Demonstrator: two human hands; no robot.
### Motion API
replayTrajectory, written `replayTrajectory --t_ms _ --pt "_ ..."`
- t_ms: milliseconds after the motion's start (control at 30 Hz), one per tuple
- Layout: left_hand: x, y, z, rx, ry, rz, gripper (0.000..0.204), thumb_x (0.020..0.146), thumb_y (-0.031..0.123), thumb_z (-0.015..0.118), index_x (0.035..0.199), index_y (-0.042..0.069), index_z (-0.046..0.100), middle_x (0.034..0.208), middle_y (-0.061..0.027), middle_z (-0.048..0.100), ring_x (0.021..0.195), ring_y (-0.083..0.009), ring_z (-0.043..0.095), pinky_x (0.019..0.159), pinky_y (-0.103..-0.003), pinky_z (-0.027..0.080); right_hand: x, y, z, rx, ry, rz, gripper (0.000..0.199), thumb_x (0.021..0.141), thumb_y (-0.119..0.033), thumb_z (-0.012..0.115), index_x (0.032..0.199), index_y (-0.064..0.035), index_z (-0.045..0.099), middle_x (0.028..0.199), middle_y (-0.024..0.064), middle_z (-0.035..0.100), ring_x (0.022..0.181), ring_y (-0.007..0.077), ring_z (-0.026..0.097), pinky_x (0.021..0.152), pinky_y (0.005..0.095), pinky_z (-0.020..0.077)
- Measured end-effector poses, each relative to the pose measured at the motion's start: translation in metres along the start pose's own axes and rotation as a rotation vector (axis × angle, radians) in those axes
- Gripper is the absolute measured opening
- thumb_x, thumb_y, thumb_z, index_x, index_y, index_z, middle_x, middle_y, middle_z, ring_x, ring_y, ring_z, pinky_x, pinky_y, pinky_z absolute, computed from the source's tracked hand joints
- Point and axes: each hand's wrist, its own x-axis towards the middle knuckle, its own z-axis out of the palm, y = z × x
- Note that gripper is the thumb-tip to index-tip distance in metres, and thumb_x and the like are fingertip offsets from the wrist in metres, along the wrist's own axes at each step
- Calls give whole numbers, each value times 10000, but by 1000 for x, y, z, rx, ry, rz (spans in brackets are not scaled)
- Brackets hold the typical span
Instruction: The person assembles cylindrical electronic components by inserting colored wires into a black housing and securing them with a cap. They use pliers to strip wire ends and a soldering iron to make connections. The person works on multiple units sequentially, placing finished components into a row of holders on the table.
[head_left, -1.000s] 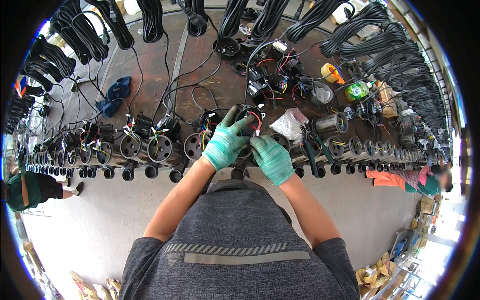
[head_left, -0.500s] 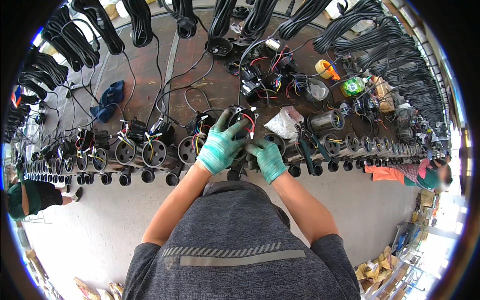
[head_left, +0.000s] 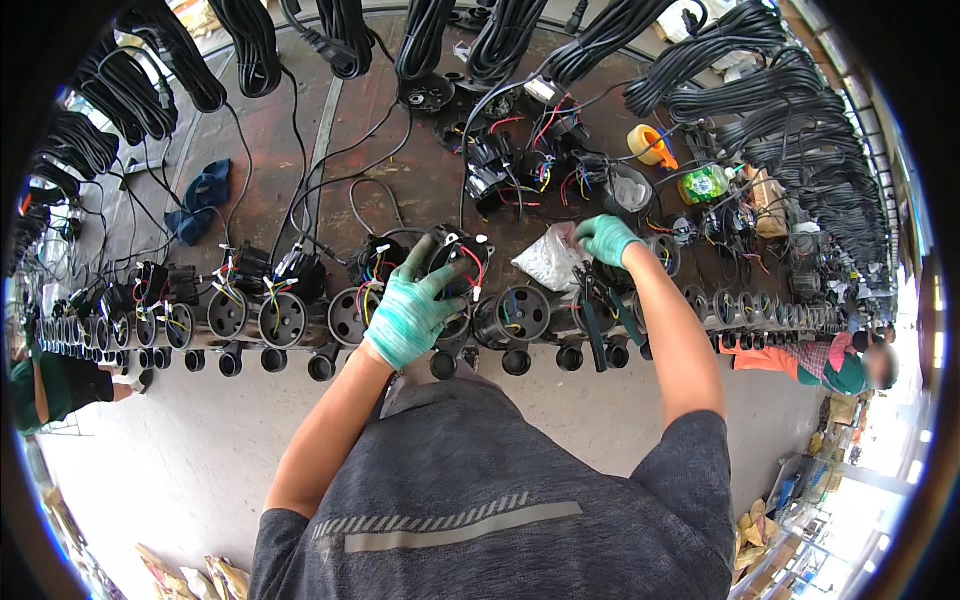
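My left hand (head_left: 410,315), in a green work glove, grips a round black motor unit (head_left: 447,258) with its fingers spread over the top. A red wire with white connectors loops out of the unit. My right hand (head_left: 606,240), gloved alike, is at the right edge of a clear plastic bag (head_left: 548,262) of small white pieces. Its fingers are bent together, and their tips are partly hidden by the bag. Just below it, pliers (head_left: 594,320) with dark green handles stand among the black cylindrical housings (head_left: 522,313) along the near table edge.
Coiled black cables (head_left: 245,50) hang along the far side, their leads crossing the brown table (head_left: 285,150). A blue cloth (head_left: 203,200), an orange tape dispenser (head_left: 652,147) and a green-labelled bottle (head_left: 705,184) lie there. Other people (head_left: 840,365) are at both sides.
My right hand has left the motor unit and moved right and away from me to the white pieces' bag. My left hand stays on the unit. The whole view has shifted slightly.
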Motion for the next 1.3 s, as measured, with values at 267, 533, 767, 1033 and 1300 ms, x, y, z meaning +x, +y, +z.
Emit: replayTrajectory --t_ms 267,533,767,1033,1300 --pt "0 -1 4 -24 -13 -39 303 656 176 874 959 178 875 1436 -67 681 1511 -515 413 1256 -587 362 81 28 77 -527 -304 -49 365 839 -83 733 1197 -109 801 1205 186 771 1091 393 750 928 464 603" --pt "3 0 0 12 -32 -53 255 694 153 845 945 176 882 1455 -68 678 1508 -517 428 1205 -567 424 62 31 56 -442 -141 -126 241 894 -147 697 1096 -92 817 1082 207 780 1019 412 750 888 495 596" --pt "1 -4 2 -39 -30 -35 325 652 146 869 976 167 878 1468 -98 657 1510 -547 386 1257 -600 350 -35 -31 -16 294 500 -162 291 990 -67 645 1247 -33 776 1136 164 774 934 287 735 874 368 578" --pt "3 -4 3 -65 16 -2 319 665 155 871 984 162 873 1445 -112 667 1521 -527 387 1283 -587 329 -146 -163 36 831 370 -139 328 1132 -250 572 1403 -87 657 1201 142 777 1041 278 764 892 395 600" --pt "3 -8 4 -110 32 36 310 669 115 853 978 138 863 1447 -110 667 1535 -517 367 1298 -586 307 -132 -230 129 902 775 -204 170 1040 -129 725 1191 -49 734 1075 91 733 942 162 681 855 316 563"
